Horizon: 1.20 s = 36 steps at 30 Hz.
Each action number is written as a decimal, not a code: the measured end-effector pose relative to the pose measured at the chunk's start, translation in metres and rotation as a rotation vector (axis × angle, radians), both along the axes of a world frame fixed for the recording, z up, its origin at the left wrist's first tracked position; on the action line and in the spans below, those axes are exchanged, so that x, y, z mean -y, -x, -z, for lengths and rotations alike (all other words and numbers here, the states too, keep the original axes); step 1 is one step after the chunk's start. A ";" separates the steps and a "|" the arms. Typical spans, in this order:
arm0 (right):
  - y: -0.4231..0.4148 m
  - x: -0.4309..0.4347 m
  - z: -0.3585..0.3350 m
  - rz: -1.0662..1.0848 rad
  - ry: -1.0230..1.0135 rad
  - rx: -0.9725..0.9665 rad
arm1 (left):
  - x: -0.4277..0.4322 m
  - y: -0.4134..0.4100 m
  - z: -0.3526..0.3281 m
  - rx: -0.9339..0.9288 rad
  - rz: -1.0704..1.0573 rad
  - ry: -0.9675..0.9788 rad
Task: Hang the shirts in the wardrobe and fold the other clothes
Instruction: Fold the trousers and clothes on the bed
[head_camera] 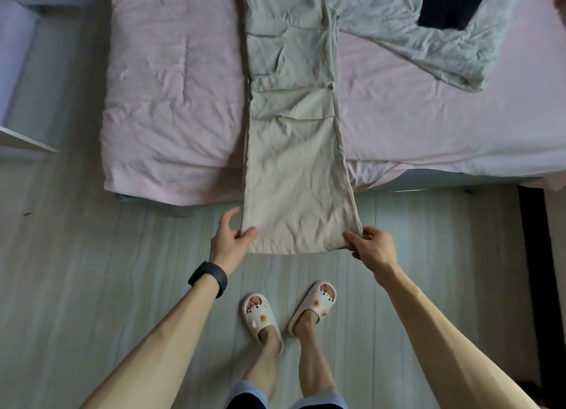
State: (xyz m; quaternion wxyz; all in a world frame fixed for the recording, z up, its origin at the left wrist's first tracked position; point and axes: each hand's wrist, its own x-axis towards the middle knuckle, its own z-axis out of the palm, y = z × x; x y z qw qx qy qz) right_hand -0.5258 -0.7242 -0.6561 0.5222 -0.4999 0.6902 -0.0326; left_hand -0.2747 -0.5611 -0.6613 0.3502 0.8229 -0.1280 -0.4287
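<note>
A: What carries the clothes?
B: A wide bed with a wrinkled pink sheet (171, 102). Along it lie long beige cloth trousers (291, 117), hem end overhanging the near edge above the pale plank floor (92, 255).
A: Upper right?
B: A crumpled pale green garment (428, 41), a black garment (450, 4) on it.

The beige trousers (294, 151), legs laid one upon the other in a long flat strip, ran across the middle of the bed (171, 102) and out past its near edge, the hem end held up in the air. A crumpled pale-green garment (428, 41) lay toward the far right corner, with a black garment (450, 4) upon it.
</note>
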 end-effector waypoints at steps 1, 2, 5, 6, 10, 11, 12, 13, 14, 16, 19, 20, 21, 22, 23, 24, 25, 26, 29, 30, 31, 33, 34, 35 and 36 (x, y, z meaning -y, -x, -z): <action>0.001 -0.003 -0.002 0.004 0.026 -0.050 | -0.002 0.000 -0.012 0.087 0.077 0.012; 0.000 -0.006 -0.005 0.008 0.044 -0.079 | -0.005 -0.001 -0.023 0.164 0.157 0.011; -0.007 -0.016 -0.017 0.051 0.035 -0.042 | -0.009 -0.009 -0.041 0.288 0.300 -0.081; -0.008 -0.018 -0.018 0.064 0.025 -0.027 | -0.010 -0.012 -0.041 0.288 0.305 -0.101; -0.009 -0.024 -0.025 0.169 -0.013 0.126 | -0.012 -0.021 -0.035 0.153 0.225 -0.044; -0.008 -0.027 -0.026 0.184 0.000 0.171 | -0.013 -0.021 -0.035 0.099 0.177 -0.019; -0.008 -0.031 -0.028 0.174 0.034 0.201 | -0.014 -0.020 -0.037 0.054 0.146 -0.009; -0.007 -0.035 -0.032 0.118 0.097 0.192 | -0.014 -0.019 -0.038 0.023 0.147 -0.017; -0.006 -0.040 -0.035 0.028 0.170 0.161 | -0.015 -0.017 -0.042 0.006 0.174 -0.041; -0.004 -0.047 -0.046 -0.175 0.309 0.090 | -0.017 -0.012 -0.057 0.034 0.344 -0.096; -0.001 -0.050 -0.057 -0.428 0.414 0.019 | -0.019 -0.005 -0.075 0.375 0.753 -0.246; -0.002 -0.050 -0.060 -0.509 0.483 -0.018 | -0.017 -0.004 -0.080 0.513 0.823 -0.271; -0.006 -0.047 -0.064 -0.594 0.604 -0.064 | -0.014 -0.007 -0.088 0.640 0.845 -0.259; -0.010 -0.044 -0.068 -0.668 0.717 -0.113 | -0.011 -0.011 -0.094 0.752 0.854 -0.241; -0.015 -0.039 -0.071 -0.708 0.805 -0.154 | -0.007 -0.016 -0.096 0.855 0.866 -0.206; -0.020 -0.034 -0.078 -0.730 0.870 -0.186 | -0.005 -0.021 -0.100 0.951 0.878 -0.164; -0.024 -0.029 -0.088 -0.754 0.934 -0.209 | -0.004 -0.027 -0.106 1.049 0.884 -0.119; -0.028 -0.022 -0.101 -0.782 0.994 -0.227 | 0.000 -0.035 -0.118 1.141 0.895 -0.080; -0.032 -0.002 -0.115 -0.862 1.129 -0.283 | 0.009 -0.051 -0.136 1.328 1.026 0.002; -0.032 0.002 -0.125 -0.901 1.166 -0.286 | 0.009 -0.056 -0.148 1.367 1.070 -0.005; -0.033 0.004 -0.135 -0.944 1.198 -0.280 | 0.009 -0.060 -0.160 1.401 1.114 -0.020; -0.034 0.005 -0.157 -1.025 1.250 -0.278 | 0.005 -0.067 -0.182 1.456 1.202 -0.061; -0.034 0.004 -0.166 -1.044 1.261 -0.281 | 0.003 -0.069 -0.193 1.458 1.248 -0.098; -0.033 0.000 -0.173 -1.047 1.250 -0.292 | 0.000 -0.068 -0.201 1.455 1.289 -0.143; -0.031 -0.006 -0.178 -1.036 1.227 -0.308 | -0.004 -0.066 -0.207 1.439 1.329 -0.183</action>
